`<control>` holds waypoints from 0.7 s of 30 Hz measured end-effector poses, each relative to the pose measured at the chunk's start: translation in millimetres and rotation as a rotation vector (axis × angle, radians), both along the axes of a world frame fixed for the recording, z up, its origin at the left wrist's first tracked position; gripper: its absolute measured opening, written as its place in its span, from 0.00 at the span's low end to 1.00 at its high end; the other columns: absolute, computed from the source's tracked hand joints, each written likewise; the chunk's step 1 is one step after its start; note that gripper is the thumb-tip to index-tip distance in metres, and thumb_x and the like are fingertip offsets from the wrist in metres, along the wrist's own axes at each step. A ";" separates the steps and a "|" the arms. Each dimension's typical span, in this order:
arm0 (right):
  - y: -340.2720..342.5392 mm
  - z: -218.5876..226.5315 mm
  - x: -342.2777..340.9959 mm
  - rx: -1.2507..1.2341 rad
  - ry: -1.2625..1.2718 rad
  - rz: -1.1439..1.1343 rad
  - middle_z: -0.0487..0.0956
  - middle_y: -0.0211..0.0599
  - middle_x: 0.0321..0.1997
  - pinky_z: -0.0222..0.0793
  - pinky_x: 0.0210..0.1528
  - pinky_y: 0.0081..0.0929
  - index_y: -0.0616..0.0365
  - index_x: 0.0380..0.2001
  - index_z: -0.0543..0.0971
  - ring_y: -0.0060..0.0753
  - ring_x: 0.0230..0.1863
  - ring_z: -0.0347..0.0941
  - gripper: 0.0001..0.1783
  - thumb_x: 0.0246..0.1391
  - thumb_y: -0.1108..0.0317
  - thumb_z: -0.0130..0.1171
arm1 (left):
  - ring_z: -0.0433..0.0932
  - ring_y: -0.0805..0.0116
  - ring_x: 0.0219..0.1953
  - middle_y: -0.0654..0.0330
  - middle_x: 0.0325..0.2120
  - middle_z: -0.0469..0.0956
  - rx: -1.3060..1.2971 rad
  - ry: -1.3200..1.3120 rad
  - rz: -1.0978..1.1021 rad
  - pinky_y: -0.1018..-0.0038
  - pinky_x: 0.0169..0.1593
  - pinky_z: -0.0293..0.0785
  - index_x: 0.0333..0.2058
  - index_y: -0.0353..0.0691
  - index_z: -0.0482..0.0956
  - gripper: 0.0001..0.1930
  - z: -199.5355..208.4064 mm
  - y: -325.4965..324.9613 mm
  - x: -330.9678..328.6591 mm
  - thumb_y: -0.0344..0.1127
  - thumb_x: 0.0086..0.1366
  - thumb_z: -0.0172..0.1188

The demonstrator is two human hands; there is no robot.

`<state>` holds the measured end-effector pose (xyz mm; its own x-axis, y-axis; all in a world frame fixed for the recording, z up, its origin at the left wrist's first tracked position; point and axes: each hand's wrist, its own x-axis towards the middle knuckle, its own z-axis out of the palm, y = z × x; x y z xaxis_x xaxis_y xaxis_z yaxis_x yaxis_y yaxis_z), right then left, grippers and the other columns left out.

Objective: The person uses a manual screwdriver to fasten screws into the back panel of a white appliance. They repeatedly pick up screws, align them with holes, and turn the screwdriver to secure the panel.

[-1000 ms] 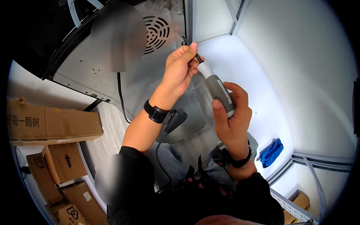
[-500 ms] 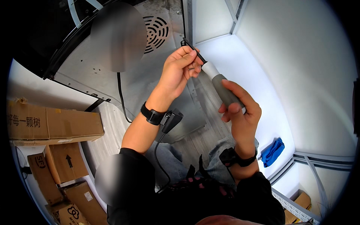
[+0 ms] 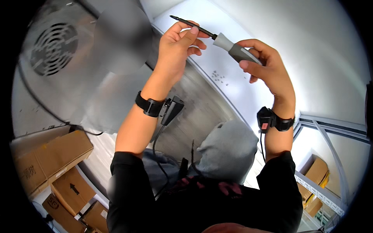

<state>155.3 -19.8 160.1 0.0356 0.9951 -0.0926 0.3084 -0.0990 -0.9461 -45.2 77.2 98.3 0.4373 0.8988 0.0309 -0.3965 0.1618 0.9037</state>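
Note:
A screwdriver (image 3: 223,41) with a grey handle and dark shaft slants across the upper middle of the head view, its tip pointing up and left. Around the handle's end closes my right hand (image 3: 272,66), thumb along the near side. My left hand (image 3: 174,52) pinches the shaft between thumb and forefinger, the other fingers loosely curled. The tip is in the air, apart from the metal panel (image 3: 112,99) at the left. Below the handle, several small screw-like pieces (image 3: 218,76) lie scattered on a white surface (image 3: 243,97).
The panel carries a round slotted vent (image 3: 54,48) and a black cable (image 3: 42,103) crosses it. Cardboard boxes (image 3: 60,155) are stacked at the lower left, and another box (image 3: 316,171) stands beyond a metal frame (image 3: 318,190) at the lower right.
My view has swung right, so the panel sits farther left. Both hands have carried the screwdriver away from the panel's edge, over the white surface. The blue cloth is out of sight.

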 end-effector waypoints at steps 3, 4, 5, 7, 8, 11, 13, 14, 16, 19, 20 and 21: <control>3.5 -51.0 29.2 -0.057 0.072 -0.063 0.77 0.28 0.27 0.64 0.24 0.16 0.61 0.43 0.77 0.17 0.26 0.68 0.16 0.49 0.69 0.61 | 0.75 0.76 0.30 0.60 0.34 0.80 -0.047 0.129 -0.018 0.80 0.33 0.71 0.38 0.40 0.75 0.07 -35.8 4.5 21.8 0.37 0.67 0.53; 3.8 -72.3 40.7 -0.070 0.097 -0.085 0.77 0.29 0.28 0.65 0.24 0.16 0.61 0.43 0.77 0.18 0.26 0.68 0.17 0.49 0.68 0.61 | 0.75 0.77 0.30 0.61 0.34 0.80 -0.059 0.193 -0.030 0.80 0.33 0.70 0.37 0.41 0.76 0.08 -52.4 5.9 28.7 0.37 0.66 0.54; 1.8 -91.1 49.4 -0.082 0.122 -0.106 0.77 0.29 0.29 0.65 0.25 0.16 0.62 0.43 0.78 0.18 0.26 0.68 0.17 0.50 0.68 0.62 | 0.75 0.77 0.31 0.61 0.34 0.80 -0.070 0.256 -0.040 0.80 0.33 0.70 0.37 0.41 0.77 0.08 -69.4 5.7 35.3 0.38 0.66 0.55; -3.3 -126.8 58.9 -0.158 0.109 -0.174 0.77 0.30 0.29 0.65 0.25 0.16 0.61 0.44 0.78 0.18 0.27 0.68 0.16 0.50 0.68 0.61 | 0.74 0.78 0.30 0.64 0.33 0.80 -0.104 0.405 -0.063 0.82 0.34 0.70 0.38 0.41 0.78 0.07 -110.4 7.4 47.3 0.35 0.64 0.56; -7.3 -146.1 61.8 -0.192 0.115 -0.200 0.77 0.30 0.29 0.66 0.26 0.17 0.61 0.44 0.78 0.18 0.27 0.68 0.17 0.50 0.69 0.61 | 0.74 0.78 0.30 0.64 0.33 0.80 -0.104 0.469 -0.080 0.82 0.34 0.70 0.38 0.40 0.78 0.07 -133.3 7.1 51.8 0.33 0.63 0.57; -22.4 -188.8 68.6 -0.259 0.188 -0.263 0.76 0.30 0.28 0.67 0.26 0.18 0.61 0.44 0.78 0.19 0.26 0.67 0.16 0.50 0.70 0.61 | 0.73 0.77 0.29 0.65 0.30 0.79 0.074 0.740 -0.067 0.81 0.33 0.70 0.39 0.39 0.79 0.08 -205.2 2.3 60.3 0.28 0.60 0.60; -32.2 -209.2 75.9 -0.293 0.234 -0.295 0.75 0.30 0.27 0.66 0.25 0.18 0.63 0.44 0.78 0.18 0.26 0.67 0.16 0.50 0.70 0.60 | 0.73 0.77 0.27 0.64 0.29 0.78 0.178 0.890 -0.042 0.80 0.32 0.70 0.39 0.37 0.79 0.10 -235.0 -3.0 62.2 0.26 0.57 0.62; -36.0 -217.4 78.0 -0.302 0.253 -0.318 0.75 0.30 0.27 0.66 0.25 0.17 0.63 0.44 0.78 0.18 0.26 0.68 0.17 0.50 0.70 0.60 | 0.73 0.77 0.26 0.64 0.28 0.78 0.189 0.933 -0.033 0.79 0.31 0.71 0.38 0.37 0.79 0.10 -245.4 -7.1 63.2 0.26 0.56 0.63; -41.8 -227.2 81.9 -0.316 0.276 -0.370 0.75 0.30 0.27 0.66 0.25 0.17 0.64 0.45 0.77 0.18 0.26 0.68 0.17 0.51 0.70 0.60 | 0.73 0.75 0.23 0.62 0.27 0.78 0.208 0.963 -0.007 0.77 0.29 0.71 0.38 0.36 0.79 0.12 -258.9 -14.6 66.9 0.25 0.53 0.65; -46.8 -238.6 85.3 -0.304 0.358 -0.428 0.75 0.30 0.27 0.66 0.24 0.16 0.64 0.45 0.77 0.17 0.25 0.67 0.17 0.51 0.70 0.59 | 0.73 0.74 0.23 0.62 0.26 0.77 0.262 1.005 0.036 0.76 0.30 0.72 0.37 0.36 0.79 0.12 -270.3 -21.3 69.8 0.26 0.52 0.66; -48.8 -240.6 85.9 -0.309 0.364 -0.433 0.75 0.30 0.27 0.66 0.24 0.16 0.64 0.45 0.77 0.17 0.25 0.68 0.17 0.51 0.70 0.59 | 0.73 0.74 0.23 0.61 0.26 0.77 0.276 1.007 0.053 0.76 0.30 0.72 0.36 0.36 0.79 0.12 -272.6 -23.2 70.8 0.26 0.51 0.66; -49.8 -241.9 87.5 -0.310 0.370 -0.435 0.75 0.30 0.27 0.66 0.24 0.16 0.64 0.45 0.77 0.17 0.25 0.68 0.17 0.51 0.70 0.59 | 0.73 0.73 0.23 0.61 0.25 0.77 0.293 1.008 0.075 0.76 0.30 0.72 0.35 0.36 0.79 0.11 -274.3 -23.9 72.9 0.26 0.51 0.66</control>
